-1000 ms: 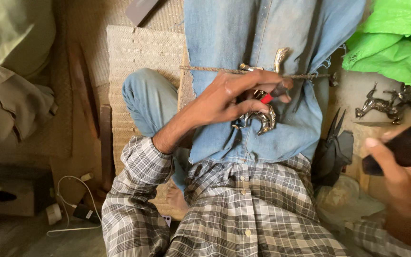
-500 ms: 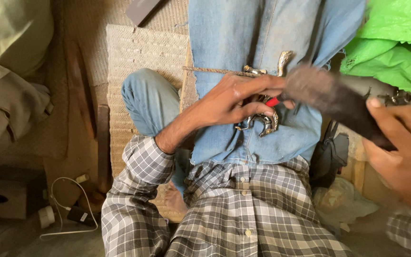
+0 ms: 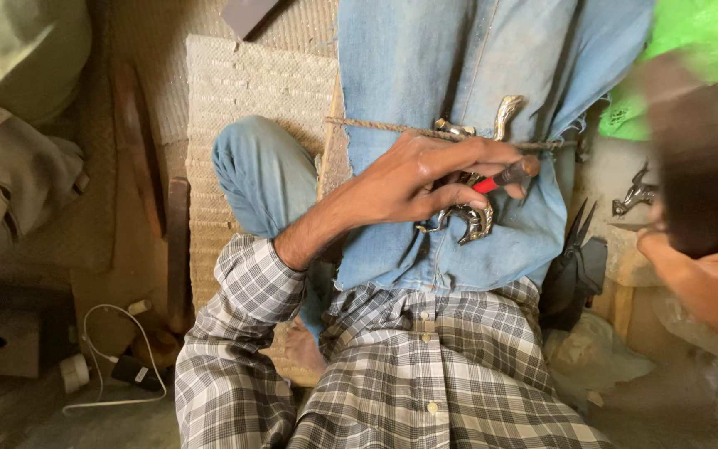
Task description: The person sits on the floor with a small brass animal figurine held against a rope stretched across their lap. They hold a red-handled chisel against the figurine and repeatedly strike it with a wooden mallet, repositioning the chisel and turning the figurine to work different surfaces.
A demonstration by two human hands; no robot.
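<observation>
The left hand (image 3: 413,179) is closed around a thin red-handled tool (image 3: 504,177); the tool's long axis runs almost level, and its tip points away from the palm, toward the right. Just under the fingers, a curved silver metal figure (image 3: 469,219) lies on the blue denim cloth (image 3: 425,75). The right hand (image 3: 708,278) grips a dark, blurred tool (image 3: 685,158) that points upward from the fist.
</observation>
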